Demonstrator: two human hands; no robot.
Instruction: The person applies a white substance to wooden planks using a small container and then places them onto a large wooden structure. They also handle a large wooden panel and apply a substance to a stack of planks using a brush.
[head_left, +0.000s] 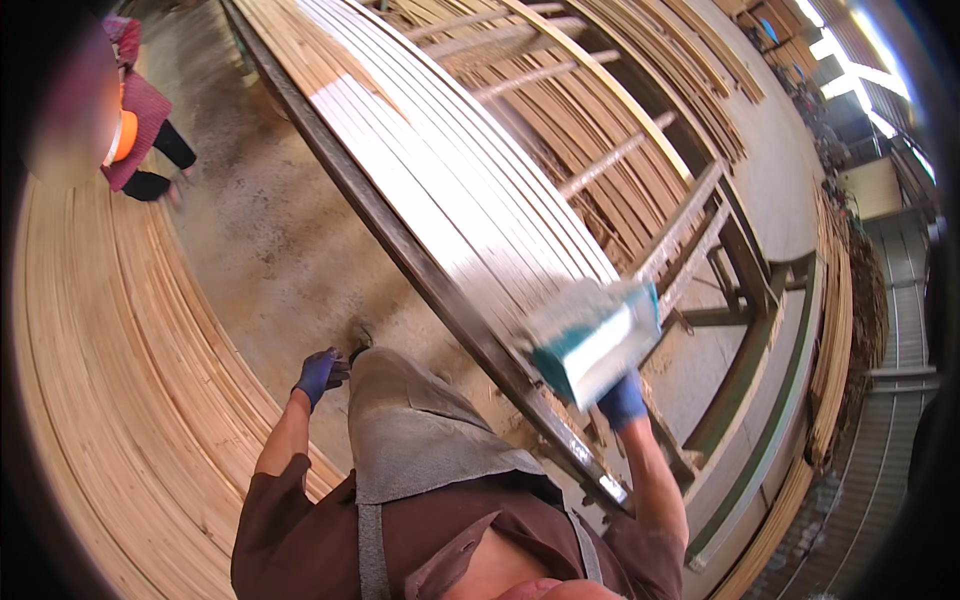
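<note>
On the near end of the white-coated boards (440, 170), the right hand (622, 400) in a blue glove is pressing a teal-and-white sanding block (593, 338); its fingers are curling around the block's lower edge, clamped on it. The block is looking blurred, so its surface is hard to read, but it is seeming light, stiff and easy to grip by its long sides. The left hand (320, 374), also gloved, is hanging free beside the grey apron (420, 430), fingers loosely together, holding nothing. A dark metal rail (400, 245) is running under the boards, bare wooden strips (100, 380) are lying stacked at left, and another person (140, 130) is bending over the dusty floor (270, 250) beyond.
</note>
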